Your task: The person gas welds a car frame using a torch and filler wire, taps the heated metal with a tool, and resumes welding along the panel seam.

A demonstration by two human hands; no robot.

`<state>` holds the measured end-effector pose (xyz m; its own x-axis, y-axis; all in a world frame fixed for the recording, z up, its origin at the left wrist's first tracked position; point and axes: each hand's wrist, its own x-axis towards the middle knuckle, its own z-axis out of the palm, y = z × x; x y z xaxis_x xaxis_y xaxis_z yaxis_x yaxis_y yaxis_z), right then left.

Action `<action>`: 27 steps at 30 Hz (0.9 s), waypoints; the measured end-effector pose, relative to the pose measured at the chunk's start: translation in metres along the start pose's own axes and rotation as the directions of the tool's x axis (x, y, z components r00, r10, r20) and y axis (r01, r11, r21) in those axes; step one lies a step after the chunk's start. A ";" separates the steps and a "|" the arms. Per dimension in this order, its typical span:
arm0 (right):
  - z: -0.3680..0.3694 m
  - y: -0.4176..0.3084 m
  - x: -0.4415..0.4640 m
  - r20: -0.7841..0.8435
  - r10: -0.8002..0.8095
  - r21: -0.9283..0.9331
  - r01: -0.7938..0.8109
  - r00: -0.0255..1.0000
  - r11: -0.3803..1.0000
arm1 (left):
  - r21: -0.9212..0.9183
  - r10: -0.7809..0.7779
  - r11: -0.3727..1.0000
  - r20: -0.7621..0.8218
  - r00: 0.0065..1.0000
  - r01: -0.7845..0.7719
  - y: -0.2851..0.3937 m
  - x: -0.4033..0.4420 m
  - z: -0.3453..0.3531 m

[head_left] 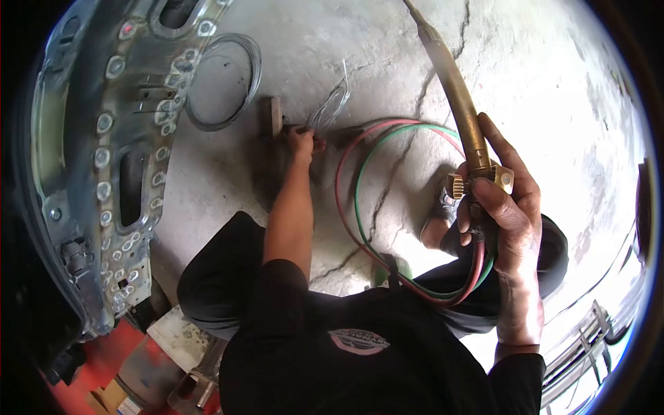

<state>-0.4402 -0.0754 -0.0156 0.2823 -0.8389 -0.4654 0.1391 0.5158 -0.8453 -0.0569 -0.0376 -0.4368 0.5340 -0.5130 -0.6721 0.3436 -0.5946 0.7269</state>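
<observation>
My right hand (512, 214) is wrapped round a brass gas torch (453, 83) by its valve body, thumb near the knobs. The torch is raised above the floor, its thin tip pointing up and away. A red hose (338, 180) and a green hose (357, 183) run from its lower end and loop over the floor. My left hand (302, 142) reaches down low, fingers curled beside a bundle of thin metal wires (332, 107). Whatever its fingers grip is too small and dark to name. Just left of it stands a small wooden block (276, 115).
A large sheet-metal panel (90, 159) with many round weld spots takes up the left side. A coil of wire (257, 69) lies beside it on the cracked concrete floor (387, 62). Metal bars (577, 353) lie at lower right, red items (107, 360) at lower left.
</observation>
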 end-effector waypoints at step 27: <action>-0.007 -0.003 -0.006 0.032 0.029 -0.081 -0.026 0.999 0.996 | -0.367 -0.119 0.930 -0.295 0.948 0.002 -0.040 -0.017 0.018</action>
<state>-0.4492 -0.0733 -0.0127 0.3160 -0.8178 -0.4809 0.0544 0.5217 -0.8514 -0.0933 -0.0163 -0.4572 0.6931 -0.2334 -0.6820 0.6046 -0.3270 0.7263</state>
